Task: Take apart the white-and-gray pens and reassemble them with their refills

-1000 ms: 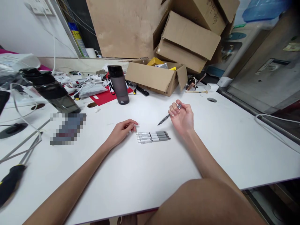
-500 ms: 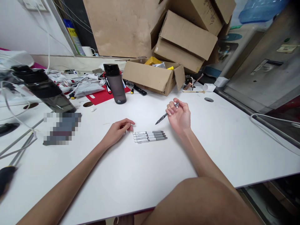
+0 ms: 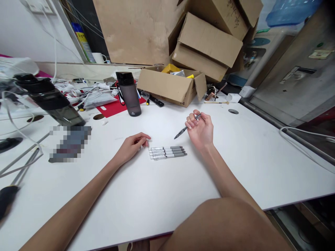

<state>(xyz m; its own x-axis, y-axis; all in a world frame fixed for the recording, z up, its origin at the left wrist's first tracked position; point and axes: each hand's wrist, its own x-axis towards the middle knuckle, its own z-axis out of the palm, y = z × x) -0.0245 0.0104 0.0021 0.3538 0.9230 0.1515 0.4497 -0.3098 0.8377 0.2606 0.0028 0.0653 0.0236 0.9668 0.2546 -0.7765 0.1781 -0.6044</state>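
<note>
My right hand (image 3: 201,130), palm turned up, has its fingers closed around a dark grey pen (image 3: 180,132). The pen's tip points down and to the left, above the white table. Below it, several white-and-grey pens (image 3: 168,153) lie side by side in a row, their clear ends to the left and grey ends to the right. My left hand (image 3: 136,143) rests on the table just left of those clear ends. Its fingers are loosely curled with the index finger stretched out, and nothing shows in them.
A dark water bottle (image 3: 129,94) stands behind the pens, and another bottle (image 3: 51,99) stands at the left near a blurred-out flat object (image 3: 72,144). An open cardboard box (image 3: 167,83) sits at the back. A screwdriver (image 3: 12,195) and cables lie at the left edge.
The pen in my right hand has shifted very slightly, its upper end sticking out a little more to the right. My left hand and the row of pens have stayed put.
</note>
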